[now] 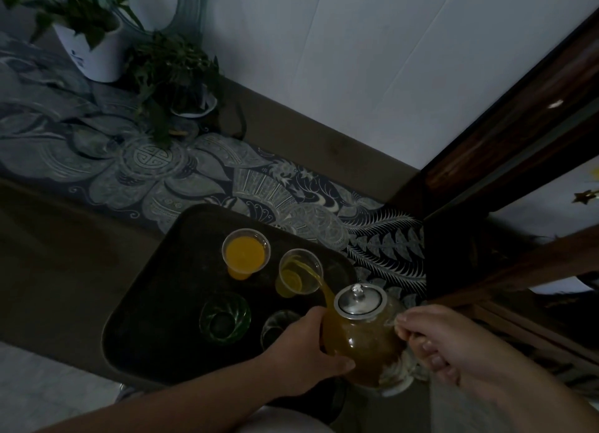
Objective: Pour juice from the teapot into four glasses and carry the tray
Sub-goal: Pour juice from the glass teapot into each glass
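I am holding the teapot (363,335) in both hands, nearest to me. My right hand (453,345) is curling its fingers round the handle at the pot's right side, and my left hand (304,345) is cupping the glass belly from the left, thumb wrapped under it. The pot is tilting toward the tray (155,303), its metal lid (359,300) in place, and a stream of juice (316,275) is running from the spout.

Just beyond my left hand, two empty glasses are waiting on the dark tray: a greenish one (224,317) and another (278,325) partly hidden behind my wrist. Further on, the glass being filled (299,272) is taking the stream and looks only partly full. Beside it, further left, the first glass (245,253) is already holding orange juice near its rim.

So I am judging one glass done, one under way, two left, and the tray not yet carried.

The tray is sitting on the worktop (64,254), partly over a patterned runner (162,167). At the far end two potted plants (97,37) are standing by the wall.
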Tool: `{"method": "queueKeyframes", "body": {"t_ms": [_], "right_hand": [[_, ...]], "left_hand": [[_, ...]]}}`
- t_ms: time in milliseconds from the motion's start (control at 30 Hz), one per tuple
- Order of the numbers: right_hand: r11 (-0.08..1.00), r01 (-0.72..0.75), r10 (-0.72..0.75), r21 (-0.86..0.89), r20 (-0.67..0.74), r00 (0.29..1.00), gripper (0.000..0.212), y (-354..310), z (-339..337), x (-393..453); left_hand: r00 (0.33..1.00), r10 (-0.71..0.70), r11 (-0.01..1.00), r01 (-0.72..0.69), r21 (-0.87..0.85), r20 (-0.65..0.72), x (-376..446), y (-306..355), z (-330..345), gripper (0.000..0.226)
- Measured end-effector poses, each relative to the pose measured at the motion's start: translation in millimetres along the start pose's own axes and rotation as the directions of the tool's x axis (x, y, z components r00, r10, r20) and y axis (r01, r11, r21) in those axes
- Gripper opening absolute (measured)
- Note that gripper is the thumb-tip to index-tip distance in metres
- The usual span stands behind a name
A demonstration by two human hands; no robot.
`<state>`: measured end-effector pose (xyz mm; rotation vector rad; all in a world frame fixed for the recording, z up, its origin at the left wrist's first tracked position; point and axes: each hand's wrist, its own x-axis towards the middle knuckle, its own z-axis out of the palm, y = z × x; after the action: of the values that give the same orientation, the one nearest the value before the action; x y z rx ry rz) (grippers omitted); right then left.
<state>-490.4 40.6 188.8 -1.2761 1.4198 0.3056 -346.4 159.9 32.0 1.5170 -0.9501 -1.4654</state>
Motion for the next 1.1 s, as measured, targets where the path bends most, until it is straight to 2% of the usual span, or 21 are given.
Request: {"method": "queueKeyframes", "body": {"t_ms": [367,500,700,1100], "right_hand": [[1.0,-0.001,0.0,0.025,0.004,1.0,0.028,-1,2,0],[0.999,-0.004,0.002,0.053,0.037,0.999,0.031,-2,0,1],[0.997,0.004,-0.008,0.075,0.05,0.999,0.031,-2,-2,2],[0.998,0.021,-0.025,0.062,0.066,0.998,0.03,-11,-4,-1]], "left_hand": [[1.0,-0.007,0.997,0.008,-0.078,0.011,-3,-1,0,0.074],[1.0,-0.008,0.994,0.009,-0.106,0.006,-2,-1,1,0.065],[1.0,-0.012,0.989,0.013,-0.145,0.006,-1,-1,1,0.066],[0.999,0.009,0.975,-0.002,-0.222,0.031,-1,0,-1,0.064]]}}
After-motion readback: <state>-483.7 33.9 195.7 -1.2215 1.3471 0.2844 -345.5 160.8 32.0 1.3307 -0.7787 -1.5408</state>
